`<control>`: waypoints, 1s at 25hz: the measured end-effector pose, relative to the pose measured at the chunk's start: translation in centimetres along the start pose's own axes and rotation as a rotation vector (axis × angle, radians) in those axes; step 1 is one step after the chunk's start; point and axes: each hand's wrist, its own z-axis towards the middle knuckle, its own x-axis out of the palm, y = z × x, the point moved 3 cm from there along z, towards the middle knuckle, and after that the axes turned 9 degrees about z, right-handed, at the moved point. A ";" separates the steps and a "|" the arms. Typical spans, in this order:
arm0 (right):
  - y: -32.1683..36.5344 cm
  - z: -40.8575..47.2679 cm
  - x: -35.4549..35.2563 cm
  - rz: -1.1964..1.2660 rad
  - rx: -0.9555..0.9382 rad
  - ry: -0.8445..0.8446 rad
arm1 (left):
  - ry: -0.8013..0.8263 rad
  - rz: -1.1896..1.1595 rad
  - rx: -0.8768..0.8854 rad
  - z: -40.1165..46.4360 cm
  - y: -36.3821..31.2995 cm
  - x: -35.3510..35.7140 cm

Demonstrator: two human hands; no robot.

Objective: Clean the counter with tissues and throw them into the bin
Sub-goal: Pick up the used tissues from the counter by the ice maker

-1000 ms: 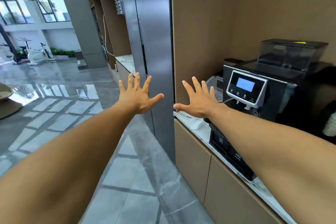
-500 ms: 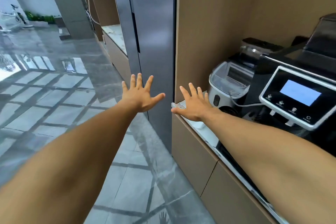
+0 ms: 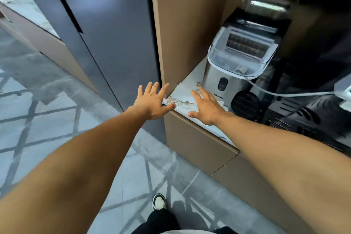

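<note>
A pale marble counter (image 3: 185,89) runs along the right, with brownish stains (image 3: 179,101) near its left corner. My left hand (image 3: 152,101) hovers with fingers spread just off the counter's left end, its thumb near the stains. My right hand (image 3: 206,107) is spread flat over the counter's front edge, right of the stains. Neither hand holds anything. No tissue and no bin is in view.
A silver ice maker (image 3: 237,66) stands on the counter behind my right hand, with a black coffee machine (image 3: 313,74) to its right. A tan side panel (image 3: 182,24) and a grey fridge (image 3: 106,30) rise at left. Tan cabinet fronts (image 3: 197,146) lie below.
My view has tilted down and closer to the counter. Both spread hands have come lower toward its left corner, and the stains and my shoe now show.
</note>
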 end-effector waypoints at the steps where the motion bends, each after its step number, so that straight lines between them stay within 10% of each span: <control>1: -0.7 0.5 0.5 0.018 0.052 0.002 | 0.042 -0.025 0.071 1.1 -0.2 1.1; 25: -12.1 8.2 7.2 0.333 0.508 -0.269 | 0.263 0.069 0.343 19.0 -9.2 8.7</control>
